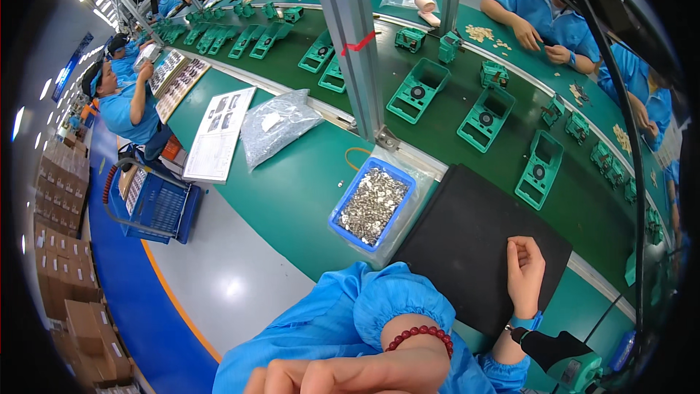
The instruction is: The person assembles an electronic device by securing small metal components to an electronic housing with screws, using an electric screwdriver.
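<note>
My left hand point(350, 377), with a red beaded bracelet at its wrist, is bent back close to the camera at the lower edge. Its knuckles show, but the fingertips are cut off. Over a black mat point(474, 241) is my right hand point(526, 266), fingers curled and thumb against the index finger; anything between them is too small to make out. A blue band circles that wrist. Beside the right forearm hangs a green and black electric screwdriver point(572, 365). Left of the mat, a blue tray point(409, 191) holds many small metal parts point(372, 208).
Green plastic housings point(418, 92) line the dark green conveyor point(379, 76) beyond a metal post point(350, 36). A bag point(281, 128) and a printed sheet point(219, 135) lie to the left, near a blue basket point(164, 201). Co-workers in blue sit across and at far left.
</note>
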